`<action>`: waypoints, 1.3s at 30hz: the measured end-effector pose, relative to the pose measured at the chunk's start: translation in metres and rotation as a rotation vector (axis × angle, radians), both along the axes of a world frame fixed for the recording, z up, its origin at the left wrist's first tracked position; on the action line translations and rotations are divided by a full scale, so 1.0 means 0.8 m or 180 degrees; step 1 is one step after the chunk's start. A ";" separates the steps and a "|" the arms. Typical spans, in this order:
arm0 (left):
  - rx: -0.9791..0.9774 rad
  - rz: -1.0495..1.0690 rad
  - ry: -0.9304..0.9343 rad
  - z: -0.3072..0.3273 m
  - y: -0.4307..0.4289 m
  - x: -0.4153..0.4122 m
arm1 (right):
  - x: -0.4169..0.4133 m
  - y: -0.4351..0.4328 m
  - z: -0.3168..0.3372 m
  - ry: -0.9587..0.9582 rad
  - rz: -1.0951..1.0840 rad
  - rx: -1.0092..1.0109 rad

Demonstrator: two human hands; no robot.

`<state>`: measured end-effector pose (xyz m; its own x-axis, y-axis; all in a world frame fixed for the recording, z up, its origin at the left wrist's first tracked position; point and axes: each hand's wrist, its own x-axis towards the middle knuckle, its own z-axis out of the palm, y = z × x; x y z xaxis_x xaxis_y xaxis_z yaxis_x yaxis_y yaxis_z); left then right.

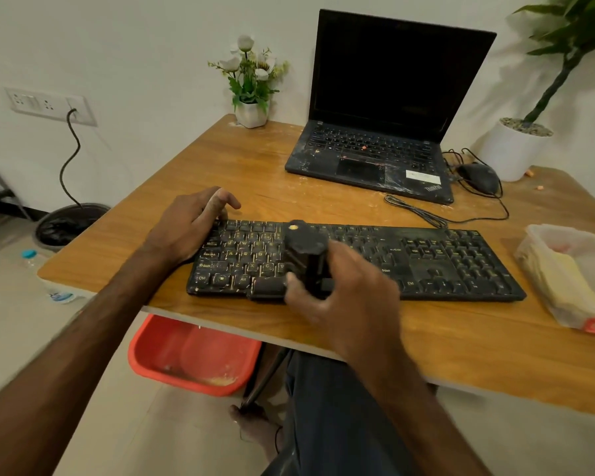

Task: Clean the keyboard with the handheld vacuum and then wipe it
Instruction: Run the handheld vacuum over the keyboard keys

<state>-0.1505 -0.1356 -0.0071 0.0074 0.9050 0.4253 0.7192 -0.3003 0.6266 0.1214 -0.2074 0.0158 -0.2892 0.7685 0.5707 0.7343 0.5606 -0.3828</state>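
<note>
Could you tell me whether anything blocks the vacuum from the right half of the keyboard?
Nothing visible does. The right hand holds the vacuum over the keyboard, left of middle, and the keys to its right lie bare.

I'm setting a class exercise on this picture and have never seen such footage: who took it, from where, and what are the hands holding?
No machine: a person wears a head camera, so the one picture looks down at their own hands. The left hand rests on the left end of a black keyboard. The right hand grips a black handheld vacuum on the keys. The wooden table also carries an open laptop, a mouse, a flower pot and a plastic tub.
</note>
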 end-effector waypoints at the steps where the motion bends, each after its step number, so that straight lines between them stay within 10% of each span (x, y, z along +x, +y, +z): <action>1: 0.0002 0.0013 0.0019 0.000 0.001 0.001 | 0.018 -0.001 0.001 -0.0008 -0.0165 -0.0007; 21: 0.0037 0.0061 0.0212 0.000 0.004 0.006 | 0.047 -0.001 0.012 0.0100 -0.0698 -0.0331; 39: 0.0049 0.0087 0.0205 0.001 0.005 0.007 | 0.007 -0.006 0.024 0.0042 0.0397 -0.0681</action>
<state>-0.1452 -0.1313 -0.0060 0.0108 0.8987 0.4385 0.7659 -0.2893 0.5742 0.1267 -0.2120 0.0349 -0.3829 0.8311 0.4032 0.6587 0.5517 -0.5116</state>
